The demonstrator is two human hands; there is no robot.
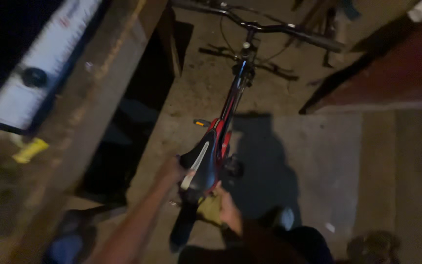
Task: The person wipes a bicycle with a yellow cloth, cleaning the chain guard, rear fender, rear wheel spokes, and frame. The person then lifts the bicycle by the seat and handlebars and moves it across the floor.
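Item: one bicycle, red and black frame, seen from above and behind, standing upright on a rough concrete floor near the floor's middle, front end pointing toward the far edge. Saddle — black with a pale stripe along its left side — sat at the near end of the frame, its nose toward the handlebar, a dark bar with grips, turned slightly and lying close to the floor's far edge. An orange reflector showed on the pedal left of the frame. Left hand rested against the saddle's left rear side, fingers bent round its edge; how firmly it gripped could not be told in the blur. Right hand lay just behind and below the saddle's rear, closed on a yellowish cloth that touched the seat area. Rear tyre, dark, ran down between the two forearms. Bicycle's shadow fell across the floor to the right of the frame. Surroundings: a wooden beam ran diagonally along the floor's left edge; beyond it a white panel with a round black knob; a small yellow object — kind unclear — lay near the left edge.
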